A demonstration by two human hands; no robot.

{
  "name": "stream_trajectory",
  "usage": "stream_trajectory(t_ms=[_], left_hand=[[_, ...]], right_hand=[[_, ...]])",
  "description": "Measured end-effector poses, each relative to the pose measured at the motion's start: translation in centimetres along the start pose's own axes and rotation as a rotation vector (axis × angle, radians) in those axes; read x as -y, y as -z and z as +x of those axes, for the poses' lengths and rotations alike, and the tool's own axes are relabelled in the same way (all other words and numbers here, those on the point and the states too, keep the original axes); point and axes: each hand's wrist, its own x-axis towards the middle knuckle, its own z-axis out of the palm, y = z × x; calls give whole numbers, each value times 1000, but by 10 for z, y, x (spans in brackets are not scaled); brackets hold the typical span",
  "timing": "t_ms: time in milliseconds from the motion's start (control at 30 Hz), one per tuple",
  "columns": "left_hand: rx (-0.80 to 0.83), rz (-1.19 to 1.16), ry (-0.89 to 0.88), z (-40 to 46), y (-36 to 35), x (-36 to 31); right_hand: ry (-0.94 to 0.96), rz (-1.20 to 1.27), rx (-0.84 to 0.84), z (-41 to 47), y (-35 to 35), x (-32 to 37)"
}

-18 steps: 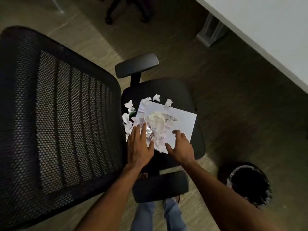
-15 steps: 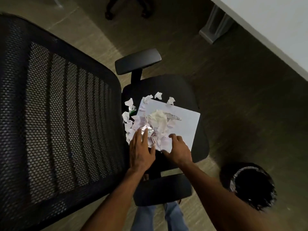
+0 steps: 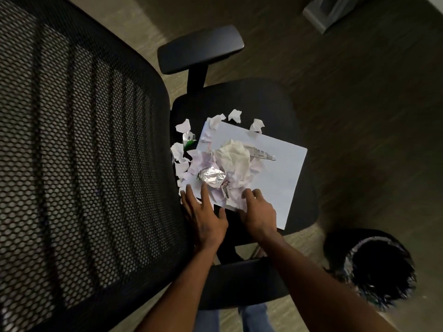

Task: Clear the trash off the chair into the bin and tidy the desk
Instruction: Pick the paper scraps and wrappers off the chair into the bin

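A black mesh-backed chair [image 3: 239,104] fills the left and middle of the view, its seat carrying a white sheet of paper [image 3: 280,168] with a heap of trash on it. At the heap's centre sits a crumpled paper ball [image 3: 233,156]; just at its 7 o'clock lies a wad of foil [image 3: 212,176], and at its 3 o'clock a clear plastic strip [image 3: 262,154]. Torn paper scraps [image 3: 183,127] lie scattered from 9 to 12 o'clock of the sheet, on the bare seat. The left hand [image 3: 206,219] lies flat, fingers straight and spread, fingertips at the sheet's near-left edge. The right hand [image 3: 257,212] rests beside it — a small gap between them — fingers bent onto the paper's near edge; I cannot tell whether it grips. The bin [image 3: 374,267] stands on the floor at 4 o'clock of the chair, lined with a dark bag.
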Motion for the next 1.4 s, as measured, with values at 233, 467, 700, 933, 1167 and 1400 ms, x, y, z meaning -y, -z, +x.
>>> stream_trajectory(t_ms=[233, 467, 700, 933, 1167, 1400], left_hand=[[-82, -110, 7, 10, -7, -8], [-85, -229, -41, 12, -18, -23], [-18, -124, 6, 16, -27, -30], [-62, -243, -28, 17, -30, -31], [-117, -368, 61, 20, -25, -33], [-191, -450, 204, 20, -18, -28]], right_hand=[[-115, 223, -61, -4, 4, -12], [-365, 619, -144, -6, -1, -26], [-386, 678, -218, 1, 4, -25], [-304, 682, -216, 27, 17, -16], [-198, 448, -142, 41, 12, -7], [-232, 579, -206, 40, 7, -10]])
